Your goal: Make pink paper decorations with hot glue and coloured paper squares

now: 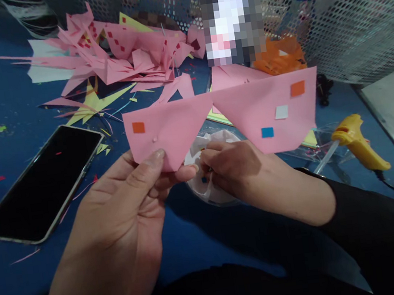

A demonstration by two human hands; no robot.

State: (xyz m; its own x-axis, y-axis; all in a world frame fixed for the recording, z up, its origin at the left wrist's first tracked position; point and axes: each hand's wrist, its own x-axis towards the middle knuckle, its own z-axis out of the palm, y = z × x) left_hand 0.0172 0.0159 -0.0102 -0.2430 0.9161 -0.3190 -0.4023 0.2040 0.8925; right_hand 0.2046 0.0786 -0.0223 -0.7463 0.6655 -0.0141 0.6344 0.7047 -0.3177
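Observation:
My left hand (117, 206) pinches the lower left part of a pink paper cutout (179, 121) between thumb and fingers. The cutout has two wide lobes joined by a narrow strip. An orange square sits on its left lobe beside a small raised dot; orange, white and blue squares sit on the right lobe. Behind and below the paper, my right hand (235, 164) reaches into a white-lined round container (203, 197). Its fingers are closed together, and whatever they hold is hidden. Small coloured bits show near those fingertips.
A black-screened phone (42, 187) lies at the left. Pink paper scraps (134, 59) and a yellow paper star shape (93, 103) are piled behind. To the right are a yellow glue gun (359, 143), orange paper (279, 54) and perforated metal baskets (357, 15).

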